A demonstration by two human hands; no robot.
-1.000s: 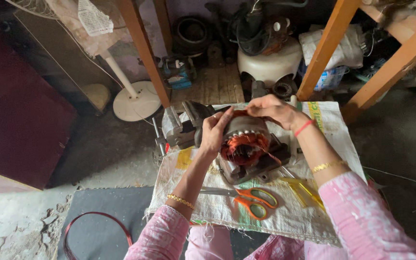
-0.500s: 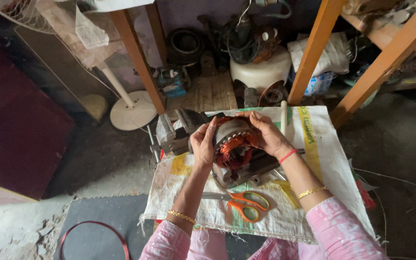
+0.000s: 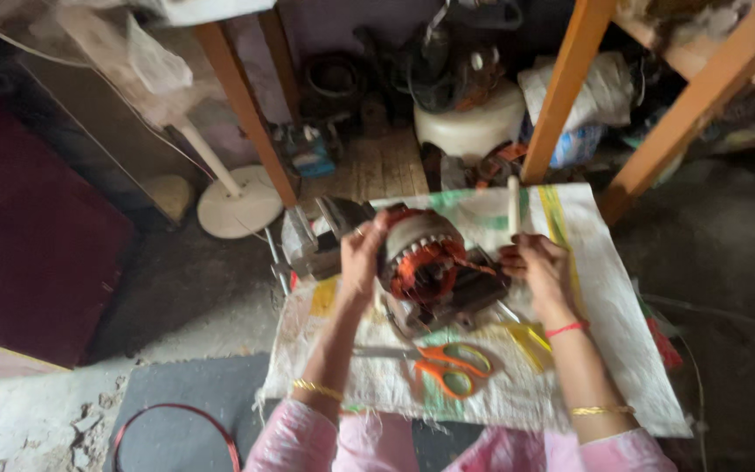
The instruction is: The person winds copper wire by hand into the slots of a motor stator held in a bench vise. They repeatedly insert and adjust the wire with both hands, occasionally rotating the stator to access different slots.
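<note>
An electric motor stator (image 3: 425, 262) with orange-red copper windings and a grey metal frame rests on a white woven sack (image 3: 605, 350) on the floor. My left hand (image 3: 362, 255) grips the motor's left side. My right hand (image 3: 536, 267) sits to the right of the motor, fingers curled around a thin pale stick (image 3: 512, 201) that points away from me. Orange-handled scissors (image 3: 447, 367) lie on the sack just in front of the motor. A small metal bench vise (image 3: 312, 245) stands at the sack's left edge, beside my left hand.
Two orange wooden legs (image 3: 561, 96) of a bench rise behind the sack. A white fan base (image 3: 239, 201) stands at the left. A white round tub (image 3: 469, 122) and cluttered parts sit at the back. A red wire loop (image 3: 176, 428) lies on a dark mat near me.
My right hand has come off the top of the motor and moved to its right side, now holding the pale stick. The view has shifted slightly.
</note>
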